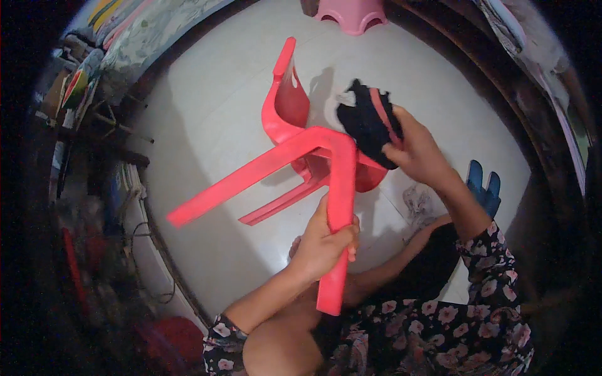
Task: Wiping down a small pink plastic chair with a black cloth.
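A red plastic chair (307, 139) lies tipped over on the floor in front of me, its legs pointing toward me and to the left. My left hand (321, 245) is wrapped round one of its legs, the one reaching down toward my lap. In my right hand (419, 150) is a bunched black cloth (365, 122) with a reddish stripe. The cloth is beside the far end of that leg and overlaps the chair in view; whether it touches the plastic I cannot tell.
On the pale tiled floor (213, 100), blue slippers (483, 185) lie to the right, near a crumpled greyish thing (419, 203). A pink plastic stool (352, 15) stands at the far side. Cluttered shelves (94, 119) line the left edge. My bent legs are close below the chair.
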The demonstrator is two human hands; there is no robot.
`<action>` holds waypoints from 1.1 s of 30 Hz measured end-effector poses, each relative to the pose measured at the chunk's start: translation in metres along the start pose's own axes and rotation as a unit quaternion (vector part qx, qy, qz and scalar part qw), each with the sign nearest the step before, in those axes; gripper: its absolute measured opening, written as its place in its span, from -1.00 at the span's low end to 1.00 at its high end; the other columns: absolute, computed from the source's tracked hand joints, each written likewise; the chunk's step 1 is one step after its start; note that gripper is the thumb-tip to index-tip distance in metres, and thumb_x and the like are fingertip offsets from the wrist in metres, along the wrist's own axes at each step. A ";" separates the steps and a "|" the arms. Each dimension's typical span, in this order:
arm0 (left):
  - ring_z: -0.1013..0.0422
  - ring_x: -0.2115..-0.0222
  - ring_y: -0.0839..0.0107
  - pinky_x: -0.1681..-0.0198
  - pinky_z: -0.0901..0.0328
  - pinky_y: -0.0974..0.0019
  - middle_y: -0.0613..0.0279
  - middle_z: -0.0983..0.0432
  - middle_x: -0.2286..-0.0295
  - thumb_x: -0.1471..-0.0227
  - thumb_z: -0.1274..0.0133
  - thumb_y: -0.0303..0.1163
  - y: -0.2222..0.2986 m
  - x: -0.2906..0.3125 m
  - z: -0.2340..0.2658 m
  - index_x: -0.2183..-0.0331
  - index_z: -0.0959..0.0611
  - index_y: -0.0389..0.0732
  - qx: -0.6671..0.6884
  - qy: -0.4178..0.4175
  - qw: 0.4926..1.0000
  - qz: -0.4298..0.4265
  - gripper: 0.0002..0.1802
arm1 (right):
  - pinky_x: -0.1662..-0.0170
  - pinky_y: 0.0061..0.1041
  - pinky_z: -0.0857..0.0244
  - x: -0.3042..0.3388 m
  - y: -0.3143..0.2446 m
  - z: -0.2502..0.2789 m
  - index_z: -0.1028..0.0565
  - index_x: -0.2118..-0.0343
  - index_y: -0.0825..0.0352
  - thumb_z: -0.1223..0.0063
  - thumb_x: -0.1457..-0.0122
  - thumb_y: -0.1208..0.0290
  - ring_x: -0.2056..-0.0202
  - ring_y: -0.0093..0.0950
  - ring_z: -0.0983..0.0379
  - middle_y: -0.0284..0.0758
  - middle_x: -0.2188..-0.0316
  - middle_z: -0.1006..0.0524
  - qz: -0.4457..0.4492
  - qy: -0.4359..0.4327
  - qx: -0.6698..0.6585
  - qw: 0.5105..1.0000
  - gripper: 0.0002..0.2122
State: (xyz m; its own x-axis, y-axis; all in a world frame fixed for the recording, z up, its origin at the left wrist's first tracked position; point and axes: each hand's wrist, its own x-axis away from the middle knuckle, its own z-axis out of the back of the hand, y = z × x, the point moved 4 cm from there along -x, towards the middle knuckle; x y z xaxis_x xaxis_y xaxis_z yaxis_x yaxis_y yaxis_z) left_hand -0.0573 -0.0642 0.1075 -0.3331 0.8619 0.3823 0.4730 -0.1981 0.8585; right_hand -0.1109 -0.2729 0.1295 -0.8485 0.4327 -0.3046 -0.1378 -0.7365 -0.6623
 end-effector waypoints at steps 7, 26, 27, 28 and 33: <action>-0.32 0.62 0.49 0.57 -0.33 0.38 0.21 -0.31 0.41 0.05 0.16 -0.69 0.003 0.000 -0.001 -0.08 -0.12 -0.16 -0.014 0.012 1.000 0.017 -0.37 | 0.04 -0.50 -0.25 0.016 0.026 0.012 -0.17 -0.08 0.42 -0.12 0.04 0.50 0.13 -0.48 -0.38 -0.27 0.14 -0.43 -0.187 0.040 -0.294 0.936 -0.42; -0.33 0.63 0.48 0.57 -0.33 0.37 0.22 -0.33 0.45 0.06 0.16 -0.68 -0.003 0.000 0.000 -0.07 -0.13 -0.16 -0.010 0.005 1.000 0.013 -0.38 | 0.24 -0.28 -0.30 -0.034 -0.046 -0.033 -0.38 0.06 0.09 -0.14 0.07 0.41 0.30 -0.11 -0.40 -0.12 0.36 -0.43 0.028 -0.009 -0.006 1.000 -0.57; -0.33 0.63 0.48 0.57 -0.33 0.37 0.22 -0.33 0.44 0.07 0.15 -0.68 -0.002 0.000 0.001 -0.07 -0.13 -0.17 -0.002 0.005 1.000 0.003 -0.38 | 0.24 -0.28 -0.30 -0.040 -0.049 -0.033 -0.38 0.06 0.09 -0.14 0.07 0.41 0.30 -0.11 -0.40 -0.12 0.36 -0.43 0.027 -0.008 -0.008 1.000 -0.57; -0.33 0.63 0.48 0.57 -0.33 0.37 0.22 -0.33 0.44 0.07 0.15 -0.68 0.000 0.001 0.001 -0.07 -0.13 -0.17 -0.004 0.005 1.000 0.004 -0.38 | 0.25 -0.27 -0.30 -0.044 -0.053 -0.033 -0.39 0.07 0.10 -0.15 0.07 0.40 0.32 -0.13 -0.41 -0.13 0.39 -0.42 0.028 -0.021 0.013 0.999 -0.58; -0.36 0.60 0.47 0.57 -0.33 0.39 0.22 -0.37 0.46 0.14 0.11 -0.71 0.004 0.003 0.002 0.03 -0.27 -0.22 0.013 0.031 0.999 -0.007 -0.45 | 0.37 -0.27 -0.36 -0.004 -0.072 -0.040 -0.43 0.10 0.08 -0.15 0.07 0.41 0.42 -0.17 -0.44 -0.10 0.35 -0.40 0.071 0.002 0.095 0.993 -0.61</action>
State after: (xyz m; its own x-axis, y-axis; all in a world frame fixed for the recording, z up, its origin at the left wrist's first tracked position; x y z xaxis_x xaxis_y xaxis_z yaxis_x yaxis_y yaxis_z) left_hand -0.0549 -0.0613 0.1121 -0.3888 0.8338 0.3920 0.4896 -0.1735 0.8545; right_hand -0.0768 -0.2005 0.1510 -0.8645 0.3190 -0.3883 -0.1110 -0.8748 -0.4716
